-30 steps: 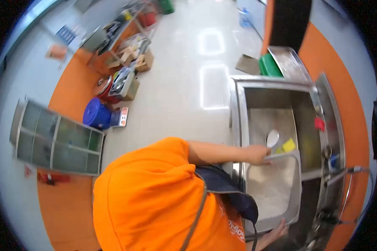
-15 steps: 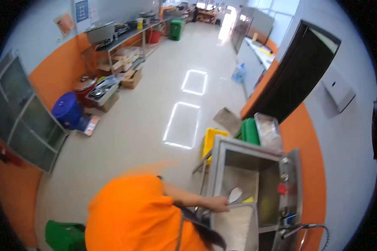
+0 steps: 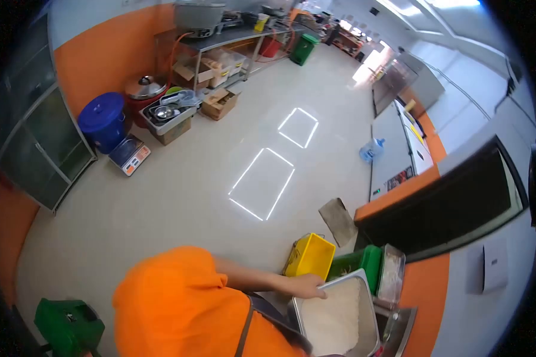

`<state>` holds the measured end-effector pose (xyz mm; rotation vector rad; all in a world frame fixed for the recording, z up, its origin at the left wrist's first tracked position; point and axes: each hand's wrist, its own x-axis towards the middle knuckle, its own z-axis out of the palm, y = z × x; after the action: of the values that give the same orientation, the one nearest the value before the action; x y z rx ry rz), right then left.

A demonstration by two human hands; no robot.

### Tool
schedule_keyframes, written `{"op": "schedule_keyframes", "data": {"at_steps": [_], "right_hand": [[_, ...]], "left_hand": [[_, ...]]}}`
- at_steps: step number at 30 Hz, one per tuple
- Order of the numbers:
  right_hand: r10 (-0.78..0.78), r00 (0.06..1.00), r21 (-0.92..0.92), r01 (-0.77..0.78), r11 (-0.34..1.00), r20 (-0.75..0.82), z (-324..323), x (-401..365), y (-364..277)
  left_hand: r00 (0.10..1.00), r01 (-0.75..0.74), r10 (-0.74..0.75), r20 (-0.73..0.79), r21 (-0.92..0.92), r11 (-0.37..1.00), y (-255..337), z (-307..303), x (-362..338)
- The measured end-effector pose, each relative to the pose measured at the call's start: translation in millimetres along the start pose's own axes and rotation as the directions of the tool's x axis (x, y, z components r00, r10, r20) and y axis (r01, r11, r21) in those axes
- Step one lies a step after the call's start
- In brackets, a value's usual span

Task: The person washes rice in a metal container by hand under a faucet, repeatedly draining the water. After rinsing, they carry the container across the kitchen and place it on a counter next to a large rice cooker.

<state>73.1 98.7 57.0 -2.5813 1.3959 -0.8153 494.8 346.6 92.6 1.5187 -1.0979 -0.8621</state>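
Observation:
My left hand grips the near-left corner of the rim of a metal pan, thumb over the edge. White grains, which look like rice, fill much of the pan. The pan is at the bottom right, close against my body, and covers most of the metal sink. An orange sleeve and a dark apron strap lie to the left of it. My right hand is out of view.
A yellow bin, a green bin and a clear tray stand beyond the pan. Another green bin is at lower left. Along the left are a blue bucket, a scale and boxes. A dark doorway opens at right.
The view has turned and tilted. The pan, held in my left hand, has come away from the sink's edge and now hides the basin; more of the yellow bin shows.

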Motion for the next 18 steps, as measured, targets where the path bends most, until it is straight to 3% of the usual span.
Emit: {"op": "schedule_keyframes", "data": {"at_steps": [2, 5, 7, 8, 9, 10, 14, 16, 18], "right_hand": [[-0.103, 0.987, -0.065, 0.111, 0.992, 0.12, 48, 44, -27], [-0.232, 0.922, -0.175, 0.295, 0.939, 0.31, 101, 111, -130], [-0.252, 0.897, -0.141, 0.32, 0.937, 0.363, 137, 150, -191], [-0.223, 0.9, -0.075, 0.269, 0.96, 0.375, 158, 170, -222], [-0.121, 0.934, 0.168, 0.067, 0.984, 0.337, 176, 187, -271], [-0.017, 0.956, 0.417, -0.112, 0.902, 0.294, 194, 204, -319], [-0.128, 0.898, 0.613, -0.176, 0.77, 0.42, 321, 287, -415], [-0.192, 0.883, 0.676, -0.172, 0.716, 0.428, 392, 325, -462], [-0.221, 0.848, 0.763, -0.281, 0.582, 0.481, 425, 361, -544]], "left_hand": [[0.994, 0.1, -0.099, -0.04, 0.035, 0.994, -7, -59, -3], [0.977, 0.175, -0.195, -0.084, -0.203, 0.963, -48, -129, 2], [0.948, 0.229, -0.265, -0.174, -0.206, 0.951, -58, -180, 1], [0.931, 0.251, -0.291, -0.219, -0.195, 0.948, -68, -203, 3], [0.912, 0.277, -0.319, -0.26, -0.186, 0.943, -79, -223, 7], [0.894, 0.311, -0.358, -0.271, -0.2, 0.929, -97, -242, 17], [0.788, 0.43, -0.489, -0.375, -0.234, 0.872, -128, -348, 53], [0.719, 0.387, -0.531, -0.449, -0.376, 0.842, -164, -394, 77], [0.637, 0.338, -0.568, -0.522, -0.474, 0.814, -184, -444, 98]]}}
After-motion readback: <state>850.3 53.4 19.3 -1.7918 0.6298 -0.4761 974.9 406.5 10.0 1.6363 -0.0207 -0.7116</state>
